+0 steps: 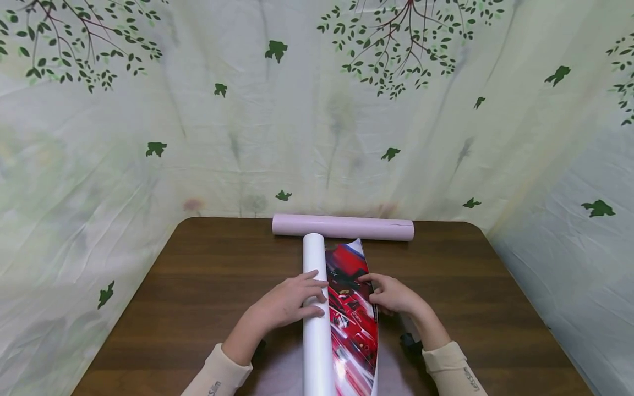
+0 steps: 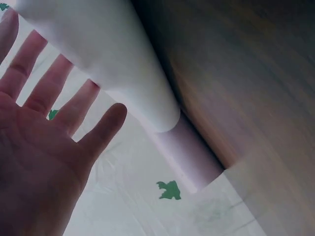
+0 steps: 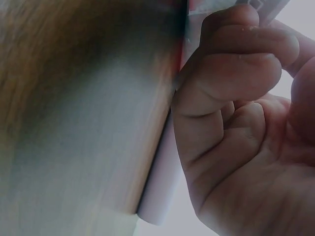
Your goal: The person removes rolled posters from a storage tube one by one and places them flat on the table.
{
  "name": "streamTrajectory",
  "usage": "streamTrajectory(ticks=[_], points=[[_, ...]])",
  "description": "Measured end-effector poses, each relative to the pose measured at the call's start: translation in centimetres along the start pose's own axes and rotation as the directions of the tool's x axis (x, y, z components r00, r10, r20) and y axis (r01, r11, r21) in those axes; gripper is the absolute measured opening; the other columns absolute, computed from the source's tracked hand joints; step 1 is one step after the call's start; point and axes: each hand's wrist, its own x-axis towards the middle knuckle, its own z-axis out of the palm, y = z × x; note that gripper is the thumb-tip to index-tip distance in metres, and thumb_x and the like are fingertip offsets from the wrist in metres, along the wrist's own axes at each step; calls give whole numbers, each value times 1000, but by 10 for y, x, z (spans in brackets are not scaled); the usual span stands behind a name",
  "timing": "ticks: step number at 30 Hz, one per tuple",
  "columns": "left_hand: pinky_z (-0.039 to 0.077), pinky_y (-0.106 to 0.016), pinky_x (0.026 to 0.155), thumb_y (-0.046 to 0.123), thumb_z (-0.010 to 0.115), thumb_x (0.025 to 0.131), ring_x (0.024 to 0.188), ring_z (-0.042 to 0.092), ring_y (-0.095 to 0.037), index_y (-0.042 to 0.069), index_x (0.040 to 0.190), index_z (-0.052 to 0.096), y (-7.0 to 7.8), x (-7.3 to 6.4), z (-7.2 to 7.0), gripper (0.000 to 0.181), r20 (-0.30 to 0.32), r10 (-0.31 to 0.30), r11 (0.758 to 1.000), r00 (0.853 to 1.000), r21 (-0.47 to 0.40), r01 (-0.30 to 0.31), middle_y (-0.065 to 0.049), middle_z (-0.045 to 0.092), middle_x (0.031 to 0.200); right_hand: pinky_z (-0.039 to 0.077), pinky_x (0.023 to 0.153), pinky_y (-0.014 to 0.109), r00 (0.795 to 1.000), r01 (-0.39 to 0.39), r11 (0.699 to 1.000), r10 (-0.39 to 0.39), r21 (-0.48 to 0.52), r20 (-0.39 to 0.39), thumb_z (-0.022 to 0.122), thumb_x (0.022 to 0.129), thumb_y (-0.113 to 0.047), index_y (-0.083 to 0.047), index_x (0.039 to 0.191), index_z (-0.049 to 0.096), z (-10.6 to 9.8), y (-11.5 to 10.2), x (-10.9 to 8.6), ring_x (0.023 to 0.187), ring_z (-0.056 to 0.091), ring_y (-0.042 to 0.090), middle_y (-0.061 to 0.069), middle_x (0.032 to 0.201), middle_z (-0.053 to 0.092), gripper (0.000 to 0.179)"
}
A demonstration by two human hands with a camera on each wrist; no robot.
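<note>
A glossy red poster point(image 1: 354, 335) lies partly unrolled on the table, its left side wound into a long white roll point(image 1: 317, 357). My left hand point(image 1: 289, 301) rests on this roll, fingers spread over its top. In the left wrist view, the palm and loosely straight fingers point(image 2: 64, 115) lie along the roll's white side. At the poster's right edge, my right hand point(image 1: 396, 295) pinches the sheet, with the edge raised slightly there. The right wrist view shows its fingers point(image 3: 236, 78) curled by the sheet. The poster's near end runs out of the head view.
Across the table's far side lies a pale pink roll point(image 1: 342, 227), close behind the white roll's far end. The brown wooden table point(image 1: 198, 297) meets a leaf-printed cloth backdrop point(image 1: 317, 126). A dark object point(image 1: 410, 344) sits under the right wrist.
</note>
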Motion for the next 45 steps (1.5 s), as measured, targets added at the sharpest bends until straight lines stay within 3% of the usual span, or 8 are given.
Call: streamTrajectory(ticks=[3, 7, 11, 16, 27, 31, 38, 45], points=[[48, -56, 116, 37, 78, 97, 155, 44, -38, 18, 111, 75, 0, 1, 1, 24, -4, -6, 999, 1000, -34, 6, -6, 64, 151, 48, 50, 26, 1000, 4, 1000, -4, -12, 7, 66, 99, -11, -11, 146, 58, 0, 0, 0, 48, 52, 14, 3, 65, 60, 48], [49, -55, 115, 39, 82, 93, 149, 49, -40, 17, 106, 72, -1, 2, 2, 28, -45, 23, 1000, 999, 19, -22, -7, 68, 142, 55, 52, 29, 1000, 5, 1000, -5, -26, 12, 71, 100, -14, -10, 145, 59, 1, -1, -1, 51, 59, 16, 4, 73, 67, 47], [52, -53, 111, 44, 84, 89, 138, 55, -36, 19, 117, 77, 0, 1, 3, 38, -83, 23, 995, 996, 95, -15, -5, 70, 133, 58, 56, 32, 1000, 8, 999, -8, -44, 16, 73, 99, -14, -12, 144, 62, 2, -2, -2, 56, 62, 17, 4, 80, 68, 46], [57, -53, 101, 54, 85, 85, 131, 50, -34, 29, 130, 78, 3, 0, 4, 52, -88, -53, 990, 995, 128, 64, -8, 63, 135, 58, 57, 32, 1000, 21, 997, -20, -74, 21, 72, 99, -14, -11, 146, 63, 0, -1, -3, 55, 60, 16, 4, 75, 64, 47], [50, -54, 105, 63, 89, 75, 131, 47, -32, 25, 104, 74, 4, 0, 6, 50, -109, -132, 978, 985, 147, 148, -6, 58, 133, 57, 57, 32, 998, 43, 997, -40, -59, 39, 73, 99, -13, -8, 153, 56, -9, 4, -3, 53, 60, 13, 1, 69, 66, 58], [52, -52, 101, 60, 92, 74, 129, 49, -31, 23, 104, 72, 3, 0, 5, 51, -122, -118, 977, 986, 164, 137, -4, 60, 131, 58, 57, 32, 998, 32, 999, -30, -36, 60, 76, 97, -14, -6, 156, 52, -12, 5, -5, 54, 61, 14, 2, 70, 66, 64], [51, -55, 105, 56, 91, 76, 132, 48, -34, 25, 111, 79, 2, 0, 3, 48, -94, -111, 979, 989, 159, 125, -7, 60, 135, 61, 59, 35, 982, 12, 1000, -17, 29, 191, 80, 94, -13, -9, 162, 39, -15, 4, -8, 57, 66, 16, 4, 73, 67, 79], [49, -61, 107, 40, 89, 84, 142, 49, -37, 26, 113, 85, 0, -5, -4, 32, -4, -16, 994, 1000, 111, 16, -6, 66, 146, 60, 58, 33, 975, 35, 999, -40, 28, 219, 77, 97, -10, -8, 160, 39, -16, 6, -10, 56, 66, 14, 3, 69, 67, 74]])
